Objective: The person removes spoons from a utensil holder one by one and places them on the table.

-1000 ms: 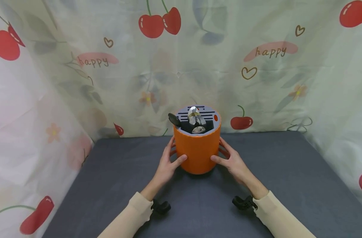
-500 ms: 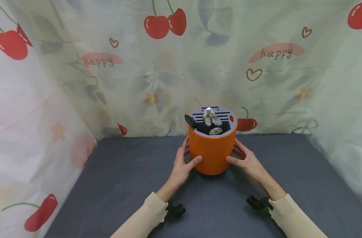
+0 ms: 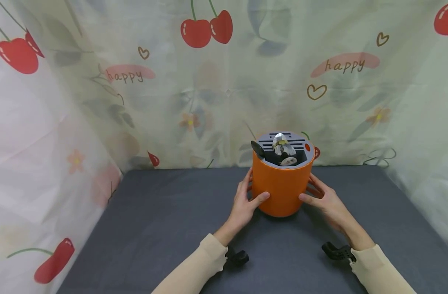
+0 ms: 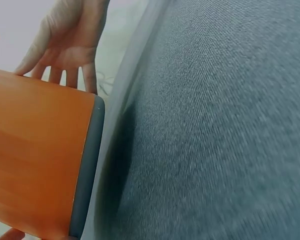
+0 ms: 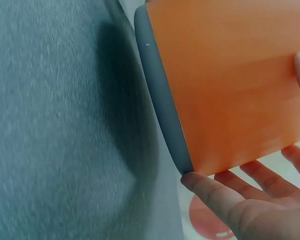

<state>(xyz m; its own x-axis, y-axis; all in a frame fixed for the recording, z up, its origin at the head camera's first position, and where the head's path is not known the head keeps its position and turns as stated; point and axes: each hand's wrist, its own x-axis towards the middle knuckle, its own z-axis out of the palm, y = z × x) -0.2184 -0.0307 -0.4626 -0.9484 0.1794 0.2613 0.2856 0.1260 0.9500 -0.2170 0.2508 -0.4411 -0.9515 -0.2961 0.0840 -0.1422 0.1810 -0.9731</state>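
An orange cylindrical holder (image 3: pixel 281 192) with a lilac slotted top (image 3: pixel 269 139) and a grey base (image 5: pixel 162 95) is between my two hands. My left hand (image 3: pixel 243 203) grips its left side, thumb on the front and fingers reaching behind. From the right, my right hand (image 3: pixel 328 204) grips it the same way; one of its fingertips reaches the base edge in the right wrist view. Shiny silver pieces (image 3: pixel 283 148) and a black oval piece (image 3: pixel 258 149) stick out of the top opening. In both wrist views the base hangs over the table, its shadow apart from it.
A dark grey cloth-covered table (image 3: pixel 172 212) lies beneath. Behind it hangs a cherry-print curtain (image 3: pixel 224 81), close to the table's back edge, with side panels left and right. Black straps with camera mounts (image 3: pixel 238 258) sit at the wrists.
Both hands and the orange holder have moved to the right across the head view, keeping the same grip. The background has also shifted slightly right, as the head view turned a little.
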